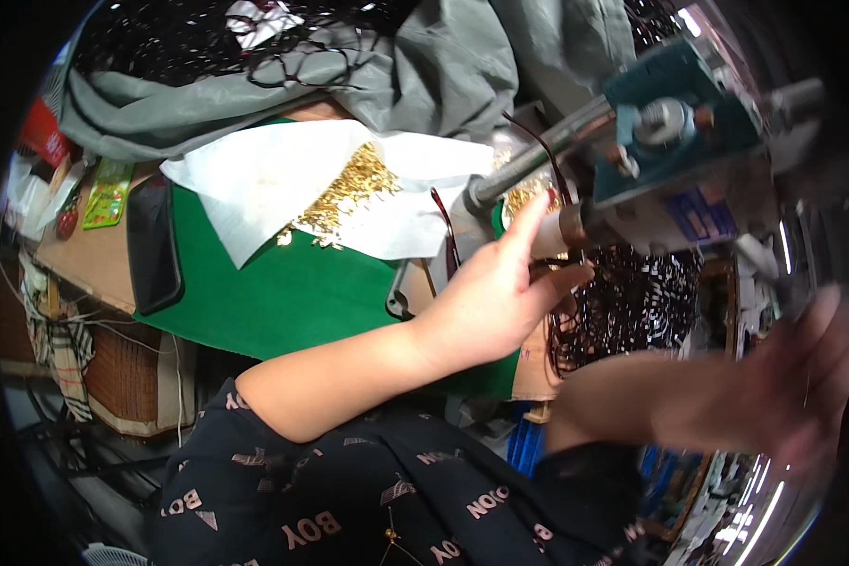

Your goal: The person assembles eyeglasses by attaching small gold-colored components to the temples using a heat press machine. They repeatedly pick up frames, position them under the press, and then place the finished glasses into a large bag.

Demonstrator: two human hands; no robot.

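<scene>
Head view: left hand (495, 297) open-fingered at one small press machine (670, 141), right hand (802, 377) blurred, grip unreadable, one gold-piece heap (349, 193).

I see a green-covered workbench (283, 292) with grey cloth (424, 66) at its far edge and a wicker basket (123, 377) at near left.

Both forearms were bare, no sleeves reaching the wrists. The left hand (500, 292) showed clearly, with no ring, watch or glove on it. The right hand (802, 377) was only a blur at the frame's edge, its detail lost. Below them sat a dark navy garment (349, 500), scattered with pale pinkish block lettering and small printed patches across the fabric.
</scene>
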